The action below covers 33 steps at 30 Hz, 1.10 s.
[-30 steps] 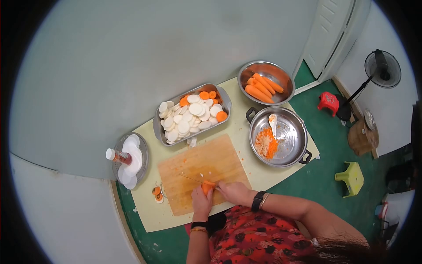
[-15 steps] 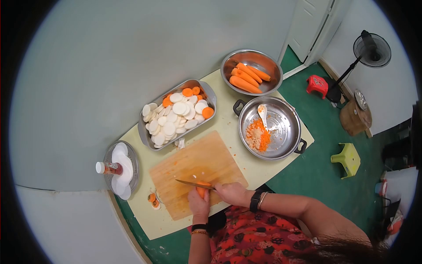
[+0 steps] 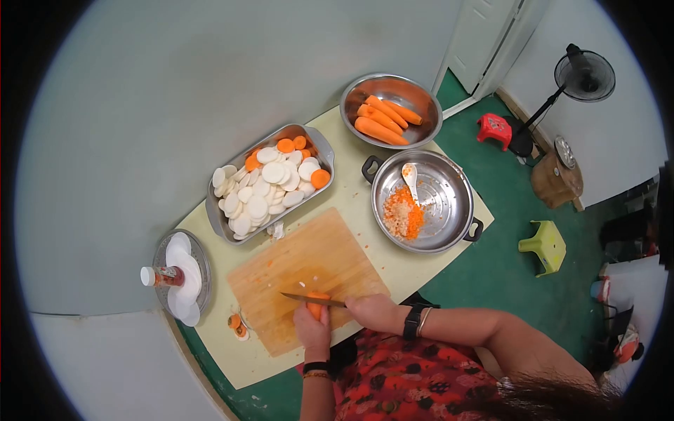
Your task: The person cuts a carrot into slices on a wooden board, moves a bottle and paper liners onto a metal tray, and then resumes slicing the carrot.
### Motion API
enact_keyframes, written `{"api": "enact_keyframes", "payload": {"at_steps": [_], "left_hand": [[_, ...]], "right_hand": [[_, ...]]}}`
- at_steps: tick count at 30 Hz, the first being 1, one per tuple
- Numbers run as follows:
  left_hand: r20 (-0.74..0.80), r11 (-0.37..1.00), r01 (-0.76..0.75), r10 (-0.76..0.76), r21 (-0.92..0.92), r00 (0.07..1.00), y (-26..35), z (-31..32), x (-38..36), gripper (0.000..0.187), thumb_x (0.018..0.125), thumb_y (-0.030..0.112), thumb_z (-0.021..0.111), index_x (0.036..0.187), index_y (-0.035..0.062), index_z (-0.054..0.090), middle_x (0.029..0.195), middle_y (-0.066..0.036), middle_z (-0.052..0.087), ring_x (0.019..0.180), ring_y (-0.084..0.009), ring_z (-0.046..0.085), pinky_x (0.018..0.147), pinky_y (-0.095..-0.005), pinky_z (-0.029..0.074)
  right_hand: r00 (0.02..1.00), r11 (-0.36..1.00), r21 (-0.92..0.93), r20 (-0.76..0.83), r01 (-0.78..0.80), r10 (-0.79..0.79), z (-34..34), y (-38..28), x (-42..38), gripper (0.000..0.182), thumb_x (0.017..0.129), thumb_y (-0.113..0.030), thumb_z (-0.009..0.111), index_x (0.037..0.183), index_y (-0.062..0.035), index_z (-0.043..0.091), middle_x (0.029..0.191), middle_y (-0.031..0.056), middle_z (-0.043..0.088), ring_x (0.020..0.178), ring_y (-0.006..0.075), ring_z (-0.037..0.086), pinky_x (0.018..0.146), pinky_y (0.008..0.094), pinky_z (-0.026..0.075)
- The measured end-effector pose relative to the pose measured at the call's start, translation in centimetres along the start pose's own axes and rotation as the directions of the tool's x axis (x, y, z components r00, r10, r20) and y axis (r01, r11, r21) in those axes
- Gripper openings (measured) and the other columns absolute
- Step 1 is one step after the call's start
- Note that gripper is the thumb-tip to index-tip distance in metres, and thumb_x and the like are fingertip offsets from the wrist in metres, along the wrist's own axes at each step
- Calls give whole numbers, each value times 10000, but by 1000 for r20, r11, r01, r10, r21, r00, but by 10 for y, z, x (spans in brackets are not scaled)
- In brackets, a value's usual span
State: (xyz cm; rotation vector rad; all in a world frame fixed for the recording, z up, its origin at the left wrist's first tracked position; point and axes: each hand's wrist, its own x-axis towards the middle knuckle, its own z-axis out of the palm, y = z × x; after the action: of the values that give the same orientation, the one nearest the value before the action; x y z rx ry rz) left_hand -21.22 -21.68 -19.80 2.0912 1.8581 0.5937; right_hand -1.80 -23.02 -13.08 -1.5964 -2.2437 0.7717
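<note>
My left hand (image 3: pixel 310 328) is closed around a carrot (image 3: pixel 318 304) near the front edge of the wooden cutting board (image 3: pixel 309 256). My right hand (image 3: pixel 372 311) grips the handle of a knife (image 3: pixel 309 299), whose blade lies across the carrot and points to the left. Part of the carrot is hidden under my left fingers. Small orange and white bits are scattered on the board. Left of the board lie a few carrot ends (image 3: pixel 237 324).
Behind the board stands a metal tray (image 3: pixel 323 147) of white and orange slices. To the right are a two-handled pan (image 3: pixel 449 186) with chopped bits and a white spoon (image 3: pixel 409 175), and a bowl (image 3: pixel 354 88) of whole carrots. A bottle (image 3: pixel 165 276) lies on a plate (image 3: pixel 205 270) at left.
The whole view has shifted slightly, moving the table things a little to the left. My hands stay on the carrot and the knife, with the blade still across the carrot.
</note>
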Motion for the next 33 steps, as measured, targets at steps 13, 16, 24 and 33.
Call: {"api": "enact_keyframes", "payload": {"at_steps": [13,16,24,33], "left_hand": [[24,994,-52,50,99,998,-5,3,-2,541,808,314,671,1169,-21,447,913,-192,521,832,-386,535,674,-450,457],[19,993,-57,55,102,998,-4,3,-2,536,804,313,673,1161,-19,451,910,-187,520,831,-382,536,669,-448,458],[-11,995,-63,64,76,998,-7,7,-3,537,799,311,678,1161,-16,454,917,-187,524,829,-383,533,677,-451,455],[-17,985,-83,87,154,996,-9,8,-3,572,796,398,671,1124,-21,461,885,-169,524,798,-360,542,634,-444,458]], "right_hand": [[953,990,27,273,-140,127,-15,-13,14,111,847,-81,466,917,1,494,715,205,642,697,372,654,597,457,518],[950,989,29,286,-143,129,-15,-14,18,118,849,-78,463,931,2,494,718,206,643,698,373,654,597,459,518],[980,995,30,179,-99,92,-8,-15,22,93,831,-87,494,869,-2,497,628,187,617,601,356,643,526,449,507],[936,971,138,322,-195,142,-8,-12,40,166,867,-102,458,969,26,481,721,227,635,694,397,643,601,474,506]]}}
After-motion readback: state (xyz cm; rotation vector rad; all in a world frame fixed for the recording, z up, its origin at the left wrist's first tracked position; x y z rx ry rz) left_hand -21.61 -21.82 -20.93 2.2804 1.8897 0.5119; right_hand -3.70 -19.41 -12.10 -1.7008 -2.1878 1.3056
